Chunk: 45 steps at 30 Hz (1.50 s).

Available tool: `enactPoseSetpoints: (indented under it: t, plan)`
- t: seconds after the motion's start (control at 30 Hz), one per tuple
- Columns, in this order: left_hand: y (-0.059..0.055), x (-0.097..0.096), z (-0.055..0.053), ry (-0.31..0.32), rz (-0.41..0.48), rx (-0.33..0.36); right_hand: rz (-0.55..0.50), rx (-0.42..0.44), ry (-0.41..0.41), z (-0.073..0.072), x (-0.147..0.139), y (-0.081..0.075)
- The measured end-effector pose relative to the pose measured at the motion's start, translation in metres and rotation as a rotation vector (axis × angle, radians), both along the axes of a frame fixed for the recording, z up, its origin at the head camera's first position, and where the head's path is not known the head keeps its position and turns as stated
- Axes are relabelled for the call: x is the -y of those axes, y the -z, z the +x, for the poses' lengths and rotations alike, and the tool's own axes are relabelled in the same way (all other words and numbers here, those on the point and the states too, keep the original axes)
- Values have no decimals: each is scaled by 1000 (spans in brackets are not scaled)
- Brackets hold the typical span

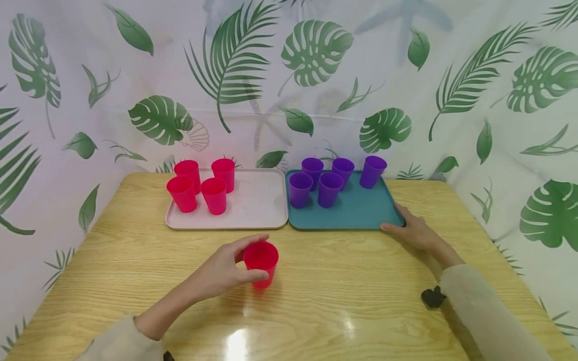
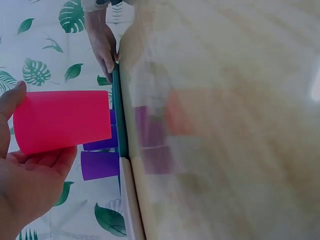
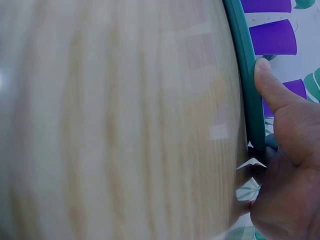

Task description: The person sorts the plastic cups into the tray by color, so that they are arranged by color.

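Note:
My left hand (image 1: 224,271) grips a red plastic cup (image 1: 261,265) around its side, thumb on the near side and fingers on the far side. In the left wrist view, the red cup (image 2: 65,121) is upright above the tabletop, its reflection apart from its base. My right hand (image 1: 414,230) holds the front right corner of the teal tray (image 1: 352,219). The right wrist view has the thumb (image 3: 272,85) on the tray's rim, with the other fingers partly hidden lower at the corner. Several purple cups (image 1: 330,190) stand upright on this tray.
A white tray (image 1: 257,200) adjoins the teal one on the left, with several upright red cups (image 1: 214,196) on its left half. Both trays lie along the back of the wooden table (image 1: 343,281), before a leaf-patterned cloth (image 1: 325,100).

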<state>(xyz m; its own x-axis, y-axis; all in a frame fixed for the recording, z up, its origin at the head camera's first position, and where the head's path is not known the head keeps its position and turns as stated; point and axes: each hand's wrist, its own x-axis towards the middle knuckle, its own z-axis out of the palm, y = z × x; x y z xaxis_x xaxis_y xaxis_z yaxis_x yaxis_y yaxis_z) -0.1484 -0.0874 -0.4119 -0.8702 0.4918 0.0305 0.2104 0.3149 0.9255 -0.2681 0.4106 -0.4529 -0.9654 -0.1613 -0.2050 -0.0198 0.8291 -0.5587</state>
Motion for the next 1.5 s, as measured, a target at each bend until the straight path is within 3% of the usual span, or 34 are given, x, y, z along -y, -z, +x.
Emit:
enactPoseSetpoints:
  t: [0.33, 0.57, 0.77, 1.03, 1.5]
  plan:
    - [-24, -10, -28, -71, 43, -115, -11, 5, 2, 2, 0, -1]
    - [-38, -17, -52, -157, 23, -141, -13, 3, 0, 0, -1, 1]
    - [-36, -16, -78, -247, -12, -166, -23, 0, -4, 0, -1, 2]
    - [-29, -14, -109, -387, 17, -138, -16, -5, -1, 0, -1, 2]
    - [-15, -38, -151, -542, -15, -156, -16, -14, -13, -2, -2, 2]
